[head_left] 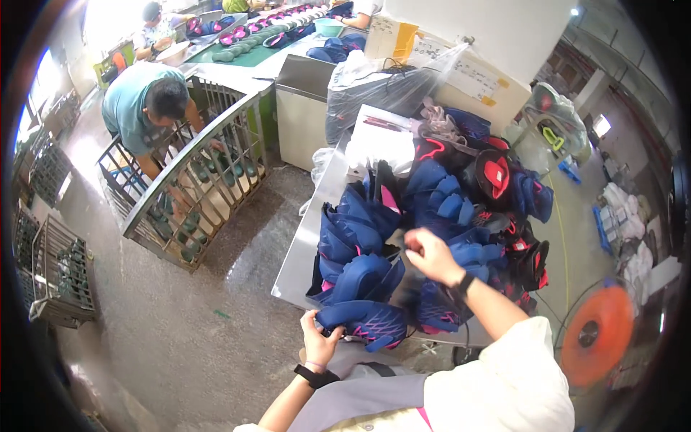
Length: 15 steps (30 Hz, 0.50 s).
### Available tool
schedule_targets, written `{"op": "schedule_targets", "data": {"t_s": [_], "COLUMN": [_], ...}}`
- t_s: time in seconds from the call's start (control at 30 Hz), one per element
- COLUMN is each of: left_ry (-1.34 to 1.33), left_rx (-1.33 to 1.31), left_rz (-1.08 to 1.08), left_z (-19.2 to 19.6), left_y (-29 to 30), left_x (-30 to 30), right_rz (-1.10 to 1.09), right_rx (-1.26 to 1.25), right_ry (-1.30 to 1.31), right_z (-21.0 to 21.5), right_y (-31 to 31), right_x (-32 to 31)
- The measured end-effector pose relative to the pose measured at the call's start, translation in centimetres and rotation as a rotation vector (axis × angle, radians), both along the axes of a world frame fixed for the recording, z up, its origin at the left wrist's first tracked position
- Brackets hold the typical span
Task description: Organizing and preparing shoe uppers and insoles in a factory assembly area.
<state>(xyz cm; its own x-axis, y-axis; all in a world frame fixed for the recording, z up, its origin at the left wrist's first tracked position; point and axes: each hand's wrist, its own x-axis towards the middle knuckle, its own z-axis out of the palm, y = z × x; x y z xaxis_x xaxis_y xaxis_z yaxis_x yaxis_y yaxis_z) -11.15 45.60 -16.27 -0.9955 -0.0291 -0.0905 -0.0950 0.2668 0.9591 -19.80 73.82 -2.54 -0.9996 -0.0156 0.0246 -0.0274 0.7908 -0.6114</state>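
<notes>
Left hand (321, 338) grips a blue shoe upper (368, 321) at the bench (296, 265) edge. Right hand (433, 257) curls near stacked uppers (360, 276); I cannot tell whether it holds anything.

Grey floor (151, 338) – white pillar (497, 43)

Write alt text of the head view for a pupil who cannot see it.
A person's left hand holds a blue shoe upper with pink details, while the right hand is over a table heaped with similar uppers. At left, a co-worker bends over a barred rack.
</notes>
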Motion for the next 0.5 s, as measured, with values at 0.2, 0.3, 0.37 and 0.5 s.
{"op": "schedule_targets", "data": {"t_s": [0.2, 0.3, 0.37, 0.5], "left_ry": [-0.44, -0.766, -0.74, -0.713], "left_rx": [0.464, 0.479, 0.644, 0.8], "left_rz": [-0.078, -0.26, -0.355, -0.625], "left_z": [-0.5, -0.5, 0.0, -3.6], "left_y": [0.7, -0.5, -0.3, -1.0], "left_x": [-0.9, -2.2, -3.0, -4.3], "right_rz": [-0.028, -0.054, 0.034, 0.334], "right_rx": [-0.333, 0.062, -0.218, -0.252], "right_ry": [-0.422, -0.422, -0.547, -0.647], "right_z": [-6.0, -6.1, -5.8, -5.7], "right_y": [0.9, -2.0, -0.3, 1.2], "right_x": [-12.7, -12.2, -12.6, -9.6]}}
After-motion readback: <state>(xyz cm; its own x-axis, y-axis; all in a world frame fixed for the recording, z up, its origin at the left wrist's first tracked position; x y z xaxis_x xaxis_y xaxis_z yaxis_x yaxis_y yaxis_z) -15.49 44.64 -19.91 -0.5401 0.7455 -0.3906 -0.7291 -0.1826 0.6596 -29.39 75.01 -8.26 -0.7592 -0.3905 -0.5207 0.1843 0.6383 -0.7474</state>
